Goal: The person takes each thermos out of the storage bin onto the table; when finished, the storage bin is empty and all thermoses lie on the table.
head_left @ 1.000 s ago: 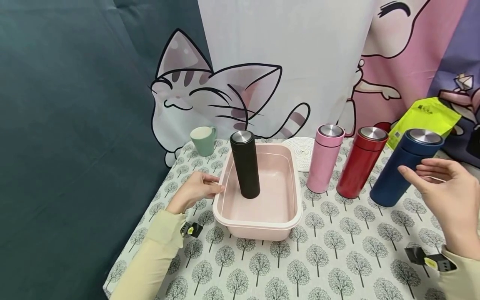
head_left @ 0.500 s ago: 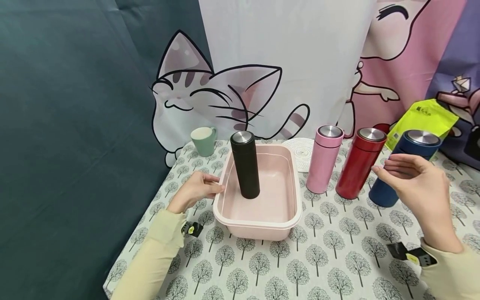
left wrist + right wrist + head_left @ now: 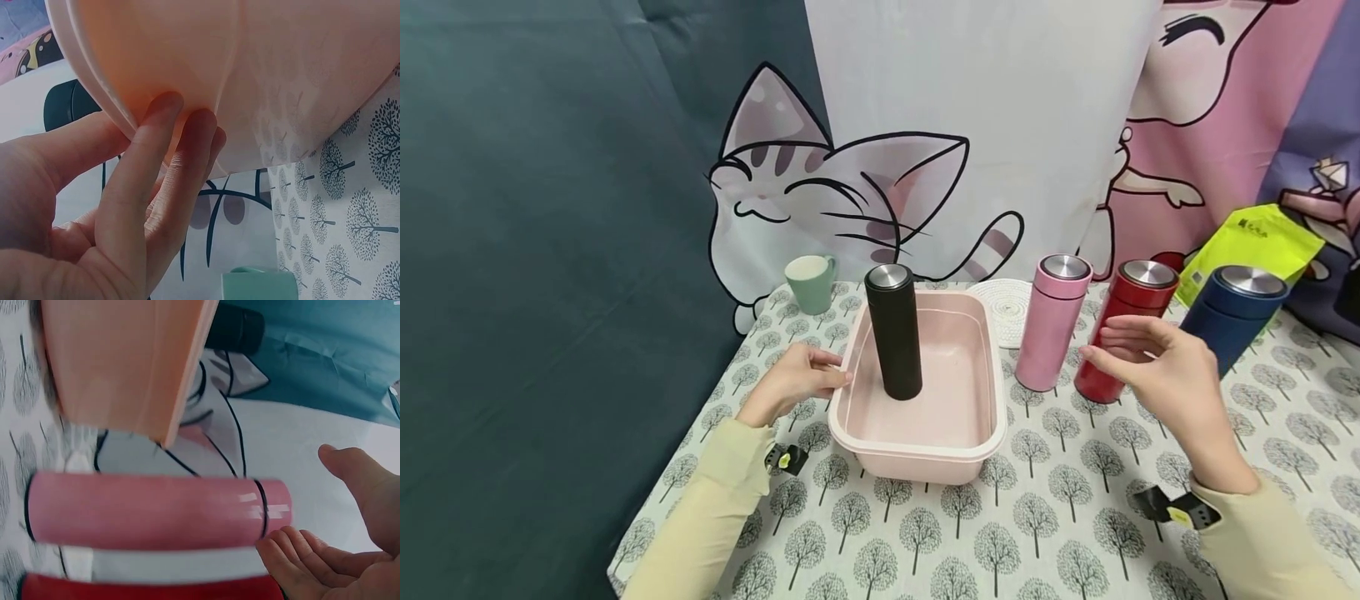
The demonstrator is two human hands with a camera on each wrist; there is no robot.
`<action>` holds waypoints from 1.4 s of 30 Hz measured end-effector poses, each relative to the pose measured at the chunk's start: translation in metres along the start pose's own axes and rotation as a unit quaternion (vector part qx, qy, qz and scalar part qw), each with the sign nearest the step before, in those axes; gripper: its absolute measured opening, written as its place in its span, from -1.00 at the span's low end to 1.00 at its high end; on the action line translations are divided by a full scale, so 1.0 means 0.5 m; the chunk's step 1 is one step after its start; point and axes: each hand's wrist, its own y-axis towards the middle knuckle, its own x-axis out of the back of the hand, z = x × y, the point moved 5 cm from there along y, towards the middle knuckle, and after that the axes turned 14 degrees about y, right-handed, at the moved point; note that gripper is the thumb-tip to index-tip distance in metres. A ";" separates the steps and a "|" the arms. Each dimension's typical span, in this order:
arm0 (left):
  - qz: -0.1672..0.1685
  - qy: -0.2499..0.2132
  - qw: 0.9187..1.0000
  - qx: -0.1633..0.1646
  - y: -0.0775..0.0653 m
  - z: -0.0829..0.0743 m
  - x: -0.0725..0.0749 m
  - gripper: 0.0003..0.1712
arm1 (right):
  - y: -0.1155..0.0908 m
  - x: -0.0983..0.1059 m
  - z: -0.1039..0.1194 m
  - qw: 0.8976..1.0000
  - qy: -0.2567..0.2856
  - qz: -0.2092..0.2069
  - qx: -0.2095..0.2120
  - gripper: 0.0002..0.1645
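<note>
At the left wall of a pale pink plastic basin [image 3: 917,450], my left hand [image 3: 793,379] pinches the rim, thumb over the edge and fingers [image 3: 194,144] against the outer wall. A black thermos bottle [image 3: 895,342] with a steel-topped lid stands inside the basin, towards its left side. My right hand [image 3: 1165,375] holds nothing; its thumb and fingers are spread apart in front of a red thermos bottle [image 3: 1097,385], partly hiding it. Left of that stands a pink thermos bottle [image 3: 1051,329], close to the right fingertips in the right wrist view. A blue thermos bottle [image 3: 1232,317] stands furthest right.
A green mug [image 3: 811,287] stands behind the basin at the left. Between basin and pink bottle lies a round white woven mat [image 3: 1009,312]. A bright yellow-green pouch [image 3: 1251,242] is at the back right. The tree-print tablecloth [image 3: 955,542] ends at a left edge.
My right hand has moved left, from beside the blue bottle to in front of the red one. The left hand keeps its hold on the basin, and the bottles stand where they were.
</note>
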 end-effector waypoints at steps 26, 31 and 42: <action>-0.012 0.002 1.000 0.012 0.005 -0.009 0.001 -0.54 | 0.062 -0.229 0.016 0.986 0.041 0.139 0.082 -0.31; -0.017 0.001 1.000 0.019 0.005 -0.004 -0.001 -0.53 | 0.076 -0.262 0.020 0.981 0.038 0.165 0.090 -0.27; -0.012 -0.007 1.000 0.014 0.003 0.004 -0.006 -0.50 | 0.105 -0.324 0.019 0.973 0.070 0.200 0.092 -0.26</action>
